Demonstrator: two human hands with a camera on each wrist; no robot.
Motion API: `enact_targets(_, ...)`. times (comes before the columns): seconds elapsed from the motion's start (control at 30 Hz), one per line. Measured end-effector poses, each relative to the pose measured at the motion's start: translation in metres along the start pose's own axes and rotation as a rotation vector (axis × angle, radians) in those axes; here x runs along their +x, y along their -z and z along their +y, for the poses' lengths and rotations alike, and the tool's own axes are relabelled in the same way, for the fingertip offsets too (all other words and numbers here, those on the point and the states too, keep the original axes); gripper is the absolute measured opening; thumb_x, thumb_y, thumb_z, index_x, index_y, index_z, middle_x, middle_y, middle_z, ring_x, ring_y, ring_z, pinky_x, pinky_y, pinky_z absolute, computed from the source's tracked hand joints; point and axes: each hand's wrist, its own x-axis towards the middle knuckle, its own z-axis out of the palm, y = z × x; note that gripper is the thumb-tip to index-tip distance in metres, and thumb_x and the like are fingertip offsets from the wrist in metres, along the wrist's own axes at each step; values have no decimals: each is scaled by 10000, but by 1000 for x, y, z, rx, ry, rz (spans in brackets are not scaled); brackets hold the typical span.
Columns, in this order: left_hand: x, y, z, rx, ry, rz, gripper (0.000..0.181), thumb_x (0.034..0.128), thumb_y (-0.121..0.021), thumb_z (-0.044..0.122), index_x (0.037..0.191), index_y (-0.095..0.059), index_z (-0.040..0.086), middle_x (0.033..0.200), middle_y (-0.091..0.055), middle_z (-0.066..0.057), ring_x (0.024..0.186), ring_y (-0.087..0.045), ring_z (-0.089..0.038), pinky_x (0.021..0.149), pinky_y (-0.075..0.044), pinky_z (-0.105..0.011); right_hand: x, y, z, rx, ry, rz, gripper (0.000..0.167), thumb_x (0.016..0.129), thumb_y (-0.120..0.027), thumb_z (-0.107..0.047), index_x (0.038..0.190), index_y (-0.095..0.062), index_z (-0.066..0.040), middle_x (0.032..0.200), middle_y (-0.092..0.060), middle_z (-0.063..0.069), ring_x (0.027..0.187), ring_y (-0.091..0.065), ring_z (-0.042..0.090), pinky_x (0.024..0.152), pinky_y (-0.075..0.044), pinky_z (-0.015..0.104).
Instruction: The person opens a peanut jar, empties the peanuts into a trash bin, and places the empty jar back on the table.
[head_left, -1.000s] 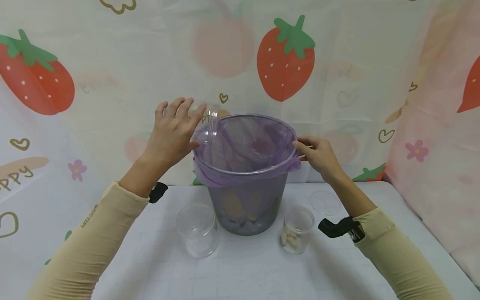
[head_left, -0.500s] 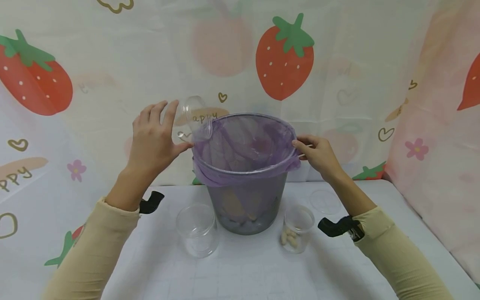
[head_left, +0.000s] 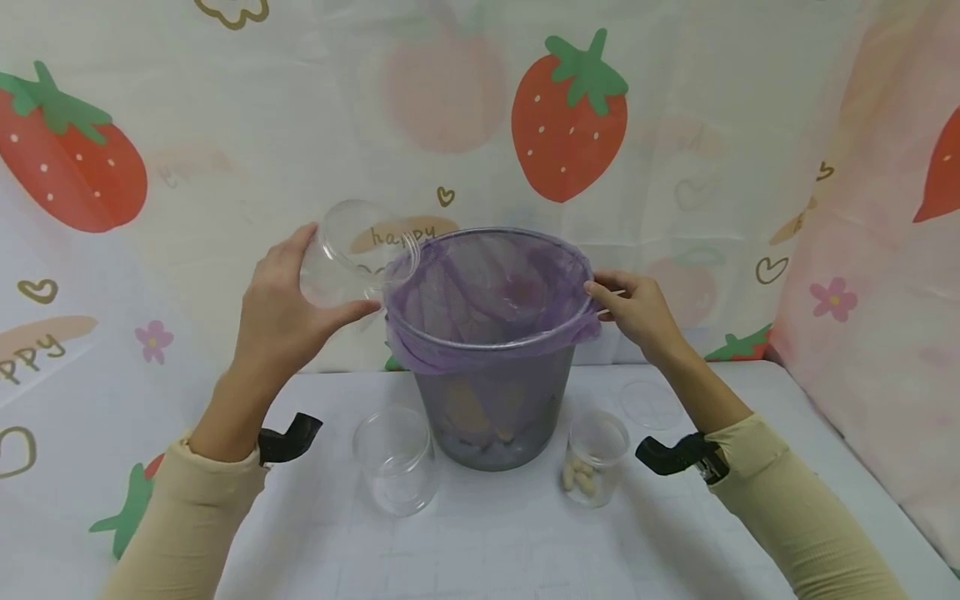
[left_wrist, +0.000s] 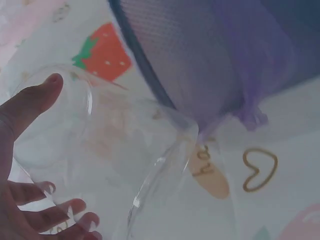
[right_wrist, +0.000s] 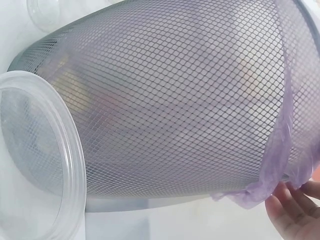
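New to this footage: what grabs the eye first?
Probably the mesh wastebasket at the centre of the head view, its purple liner folded over the rim, with a big red strawberry printed on the backdrop behind and above. Next, the left hand holding a tilted clear jar by the wastebasket's left rim, while the right hand grips the liner-draped rim opposite.

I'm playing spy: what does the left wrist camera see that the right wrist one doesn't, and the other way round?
Only the left wrist view shows the left hand, the clear tub it holds and a printed gold heart.
Only the right wrist view shows the right hand and a clear cup by the mesh bin.
Both show that bin and its purple bag.
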Motion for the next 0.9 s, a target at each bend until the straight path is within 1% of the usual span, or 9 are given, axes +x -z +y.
enact_targets(0.07,-4,4,2,-43,45,-9,992,632,-916,299,1461,-418,79,1376,-545,-199,1243,-495,-380,992,-413,-577,0,0,0,-1,-2,-2,462,988,-571,-289,1330,-561,20,1229,-605,202,817,-615,-4,785,-570,190)
enact_targets(0.13,-8,7,4,-75,65,-10,984,638,-913,289,1462,-416,84,1352,-559,-192,1219,-510,-354,975,-430,-550,-1,0,0,-2,-3,-3,464,987,-572,-291,1332,-559,19,1224,-608,206,813,-616,-5,785,-570,187)
enact_targets(0.23,-11,10,5,-113,77,2,968,637,-918,267,1453,-428,90,1293,-576,-187,1178,-520,-317,949,-451,-503,-1,1,-1,-3,-5,-3,468,987,-573,-295,1336,-558,17,1219,-607,206,809,-618,-5,781,-567,178)
enact_targets(0.37,-16,15,5,-171,134,-1,935,642,-921,270,1439,-448,141,1240,-586,-120,1158,-517,-231,944,-448,-427,-1,0,-2,-5,-7,-8,470,988,-570,-296,1339,-555,17,1229,-603,207,813,-618,-1,783,-568,180)
enact_targets(0.47,-21,19,6,-216,191,-28,908,665,-909,299,1438,-443,199,1262,-585,-68,1190,-512,-194,959,-428,-407,-1,0,-1,-7,-10,-11,471,989,-569,-298,1340,-555,17,1238,-600,206,821,-616,2,787,-569,184)
enact_targets(0.57,-27,22,8,-251,231,-50,900,691,-893,310,1453,-420,242,1314,-570,-50,1231,-498,-192,978,-417,-408,-1,0,-1,-6,-10,-11,472,988,-570,-301,1340,-555,14,1242,-599,206,825,-616,7,786,-568,181)
enact_targets(0.67,-34,25,10,-278,253,-50,891,709,-883,290,1462,-407,258,1344,-553,-30,1238,-488,-168,992,-416,-378,-1,0,0,-2,-7,-10,474,988,-571,-302,1341,-554,14,1246,-598,208,829,-615,12,780,-566,174)
enact_targets(0.8,-44,28,13,-322,258,-44,846,738,-862,236,1455,-415,251,1341,-545,-20,1208,-498,-131,974,-425,-279,-1,0,0,-1,-5,-10,476,988,-570,-303,1344,-552,13,1244,-597,208,833,-616,13,784,-566,176)
enact_targets(0.9,-52,30,14,-358,269,-68,827,767,-839,207,1466,-398,238,1329,-550,-20,1174,-517,-84,947,-438,-191,-1,0,0,1,-1,-10,478,989,-569,-305,1343,-552,16,1232,-596,203,833,-616,11,790,-569,185)
